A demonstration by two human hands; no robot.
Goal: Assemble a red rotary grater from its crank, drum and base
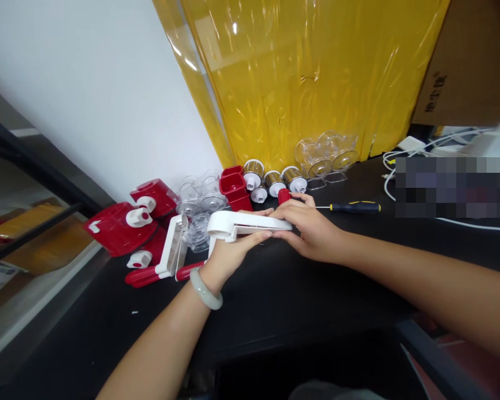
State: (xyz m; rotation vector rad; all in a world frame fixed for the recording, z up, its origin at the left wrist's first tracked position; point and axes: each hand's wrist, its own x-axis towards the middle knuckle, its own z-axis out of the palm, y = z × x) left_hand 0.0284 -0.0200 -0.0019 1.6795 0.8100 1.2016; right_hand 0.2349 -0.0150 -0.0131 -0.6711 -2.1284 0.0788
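Observation:
Both my hands are closed on a white plastic crank handle point(250, 221), held above the black table with its round end toward the left. My left hand point(231, 255) grips it from below, thumb along its near side. My right hand point(314, 229) pinches its narrow right end, and a red grip point(283, 195) shows just beyond those fingers. To the left of my left hand lies another white crank handle point(173, 247) with a red grip point(144, 276). A screwdriver point(354, 207) with a dark blue and yellow handle lies to the right, beyond my right forearm.
Red machine bodies point(119, 229) with white knobs stand at the left. Clear plastic parts point(200, 194), a red hopper point(235, 186) and several metal grater drums point(274, 180) line the back. More clear parts point(327, 153) and white cables point(437, 139) are farther right.

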